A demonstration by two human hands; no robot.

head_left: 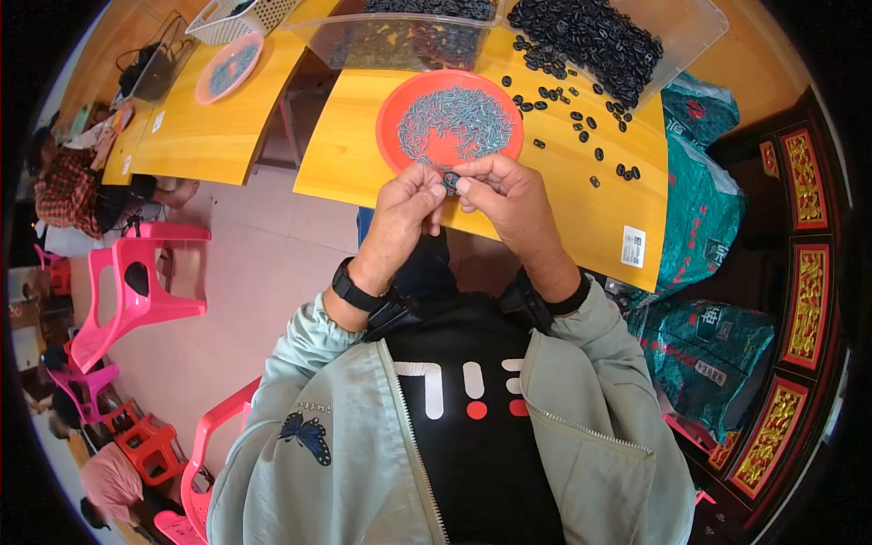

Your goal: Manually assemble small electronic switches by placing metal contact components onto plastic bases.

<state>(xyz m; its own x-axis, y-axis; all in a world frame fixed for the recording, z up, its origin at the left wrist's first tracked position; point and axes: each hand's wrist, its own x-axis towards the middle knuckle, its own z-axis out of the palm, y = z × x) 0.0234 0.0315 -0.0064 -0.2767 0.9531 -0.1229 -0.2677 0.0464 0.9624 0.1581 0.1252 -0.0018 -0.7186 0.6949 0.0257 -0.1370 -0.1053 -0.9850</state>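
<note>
A small black oval plastic piece (450, 180) is pinched between the fingertips of both hands, just in front of a red plate. My left hand (405, 207) grips it from one side, thumb and fingers pressed together. From the other side my right hand (514, 198) closes on the same piece with thumb and forefinger. Whether a screw is also in the fingers is too small to tell. The red plate (386, 127) holds a heap of small grey metal screws or pins (459, 123). Several black oval pieces (581, 127) lie loose on the yellow table (345, 136), right of the plate.
A clear bin (704, 27) spills black pieces at the far right; another clear bin (391, 50) stands behind the plate. Teal sacks (699, 195) sit beside the table's right edge. On the left are a second yellow table (204, 136), pink stools (145, 291) and a seated person.
</note>
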